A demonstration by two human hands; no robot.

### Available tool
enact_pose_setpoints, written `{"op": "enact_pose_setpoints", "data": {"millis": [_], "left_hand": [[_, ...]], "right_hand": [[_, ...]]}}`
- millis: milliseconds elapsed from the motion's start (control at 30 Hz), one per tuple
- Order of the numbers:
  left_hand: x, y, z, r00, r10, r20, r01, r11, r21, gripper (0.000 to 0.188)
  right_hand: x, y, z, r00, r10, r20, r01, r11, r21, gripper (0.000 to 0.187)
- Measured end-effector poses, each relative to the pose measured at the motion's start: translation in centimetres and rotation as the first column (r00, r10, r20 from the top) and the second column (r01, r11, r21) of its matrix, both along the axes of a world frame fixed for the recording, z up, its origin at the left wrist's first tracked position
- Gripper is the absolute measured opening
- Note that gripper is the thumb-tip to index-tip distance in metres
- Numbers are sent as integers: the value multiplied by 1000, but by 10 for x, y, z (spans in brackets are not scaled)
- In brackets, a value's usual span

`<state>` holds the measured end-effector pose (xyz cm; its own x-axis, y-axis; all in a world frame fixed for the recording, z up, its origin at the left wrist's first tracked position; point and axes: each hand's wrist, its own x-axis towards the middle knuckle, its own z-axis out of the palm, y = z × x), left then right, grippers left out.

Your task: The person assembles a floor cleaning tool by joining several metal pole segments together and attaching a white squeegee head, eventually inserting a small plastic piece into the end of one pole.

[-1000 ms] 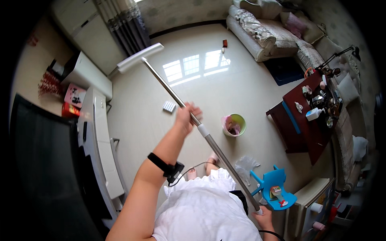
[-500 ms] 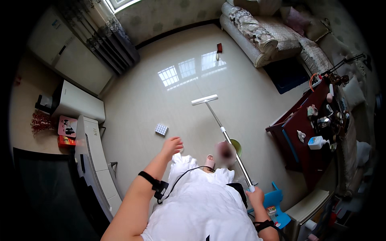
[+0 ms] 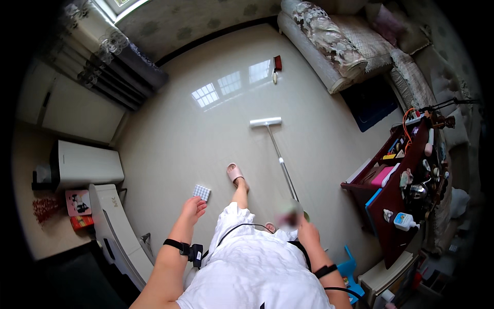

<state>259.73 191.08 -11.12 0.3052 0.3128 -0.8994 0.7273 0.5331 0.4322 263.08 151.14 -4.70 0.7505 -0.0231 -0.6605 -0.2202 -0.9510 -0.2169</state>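
I have the right hand (image 3: pixel 309 235) wrapped round the mop (image 3: pixel 281 161), its head on the glossy pale floor (image 3: pixel 164 139) between curtain (image 3: pixel 135 64) and dark red counter (image 3: pixel 383 219), while my left hand (image 3: pixel 193 209) hangs loosely open, empty, by a checked box (image 3: pixel 203 191).

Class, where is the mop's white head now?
In the head view, the mop's white head is just right of centre in the upper half, below the red brush and beyond the right hand.

soft daylight from the window (image 3: pixel 123 4), pale glare on the floor (image 3: pixel 164 144), curved black rim, blurry patch below centre
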Motion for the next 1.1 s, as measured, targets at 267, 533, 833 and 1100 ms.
{"op": "enact_pose_setpoints", "data": {"millis": [267, 533, 833, 1100], "left_hand": [[170, 76, 35, 948, -317, 9, 309, 929, 205, 33], [236, 130, 28, 954, -295, -53, 299, 942, 149, 31], [319, 97, 13, 934, -357, 30, 355, 934, 50, 31], [385, 88, 61, 940, -341, 16, 331, 922, 202, 32]], "right_hand": [[301, 140, -48, 991, -132, 12, 132, 991, -38, 38], [234, 83, -25, 992, -120, 27, 123, 980, -155, 36], [210, 60, 41, 956, -283, -71, 279, 958, -67, 41], [416, 75, -33, 965, -262, -8, 259, 958, -121, 41]]}}
